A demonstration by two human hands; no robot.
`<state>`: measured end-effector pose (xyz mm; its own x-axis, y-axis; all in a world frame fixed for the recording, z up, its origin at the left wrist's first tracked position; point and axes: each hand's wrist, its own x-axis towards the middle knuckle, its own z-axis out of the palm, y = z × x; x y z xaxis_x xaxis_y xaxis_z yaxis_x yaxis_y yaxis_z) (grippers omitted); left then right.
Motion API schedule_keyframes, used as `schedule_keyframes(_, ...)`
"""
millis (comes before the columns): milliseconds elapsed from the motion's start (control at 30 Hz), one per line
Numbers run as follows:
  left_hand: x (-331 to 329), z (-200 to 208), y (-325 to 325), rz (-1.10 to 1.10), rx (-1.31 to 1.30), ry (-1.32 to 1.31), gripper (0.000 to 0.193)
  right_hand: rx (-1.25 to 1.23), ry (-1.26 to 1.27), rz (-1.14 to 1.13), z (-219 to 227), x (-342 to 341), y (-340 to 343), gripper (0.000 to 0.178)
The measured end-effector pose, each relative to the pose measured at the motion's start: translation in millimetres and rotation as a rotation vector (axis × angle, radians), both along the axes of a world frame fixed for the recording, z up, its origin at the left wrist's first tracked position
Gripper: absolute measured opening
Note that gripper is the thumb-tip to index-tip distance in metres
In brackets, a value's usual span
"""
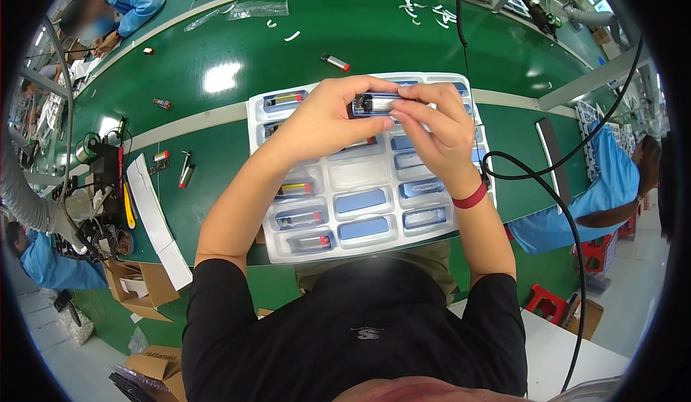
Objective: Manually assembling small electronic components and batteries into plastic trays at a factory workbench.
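Observation:
Above the far part of a white plastic tray (360,175), a small blue rectangular housing (355,107) with dark parts and a clear or whitish piece is held in both hands. My left hand (320,118) grips its left end between thumb and fingers. My right hand (440,123) has thumb and fingertips closed on its right end. The fingers hide part of the housing. In the tray's compartments below lie several similar housings. Some show a plain blue face, like this blue housing (361,202); others, such as the open housing (299,218), show silver insides with red ends.
A loose silver-and-red cell (335,62) lies beyond the tray. To the left are a white strip (155,222), a yellow-handled tool (129,208) and small parts. A black cable (533,174) loops near my right wrist. Co-workers in blue sit upper left (135,2) and right.

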<state>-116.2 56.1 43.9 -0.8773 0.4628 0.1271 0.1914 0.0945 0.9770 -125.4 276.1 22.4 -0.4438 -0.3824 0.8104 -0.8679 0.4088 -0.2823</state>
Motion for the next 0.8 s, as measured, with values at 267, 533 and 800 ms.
schedule_keyframes(267, 3, -6, 2, -0.010, 0.025, -0.032, 0.035, -0.645, -0.883, 0.221, -7, 13, -2, 0.025)
schedule_keyframes(533, 8, 1, -2, 0.167, -0.434, 0.781, 0.036, 0.091, -0.116, -0.072, 19, 20, 8, 0.038)
schedule_keyframes(800, 8, 8, -1, 0.326, -0.367, 0.826, 0.035, -0.060, -0.104, 0.016, 27, 3, 1, 0.031)
